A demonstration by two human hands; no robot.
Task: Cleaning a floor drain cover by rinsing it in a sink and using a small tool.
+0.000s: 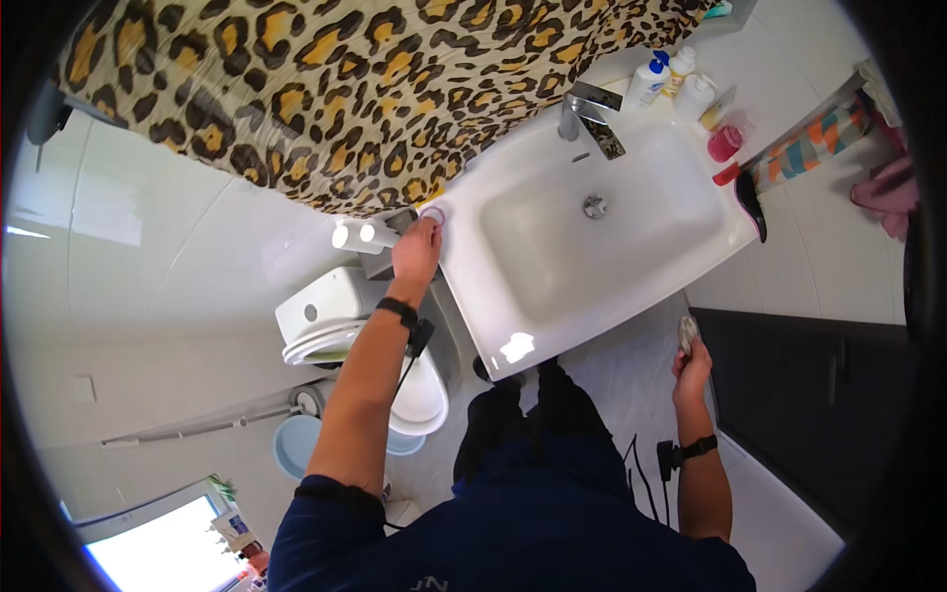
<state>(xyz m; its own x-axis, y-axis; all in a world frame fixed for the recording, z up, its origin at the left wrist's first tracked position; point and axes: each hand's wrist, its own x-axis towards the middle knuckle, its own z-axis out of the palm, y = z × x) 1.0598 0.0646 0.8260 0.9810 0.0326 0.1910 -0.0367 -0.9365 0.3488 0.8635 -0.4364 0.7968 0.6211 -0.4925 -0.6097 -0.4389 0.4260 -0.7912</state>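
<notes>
My left hand [420, 248] reaches to the left rim of a white washbasin [473, 318], its fingers on a small pinkish ring-shaped item [432, 215] at the back left corner. My right hand [692, 366] is off to the right of the basin, over the floor, with a round, flat, pale object [688, 334] between its fingers; I cannot tell what it is. A chrome faucet [592, 111] stands at the basin's back edge, and the drain [595, 206] shows in the bowl.
Pump bottles [648, 80], a pink cup [725, 142] and a black-and-red item [750, 203] line the basin's right side. A leopard-print curtain [333, 96] hangs behind. A white toilet [418, 396] and blue basin [296, 444] stand left; a dark door [792, 385] is right.
</notes>
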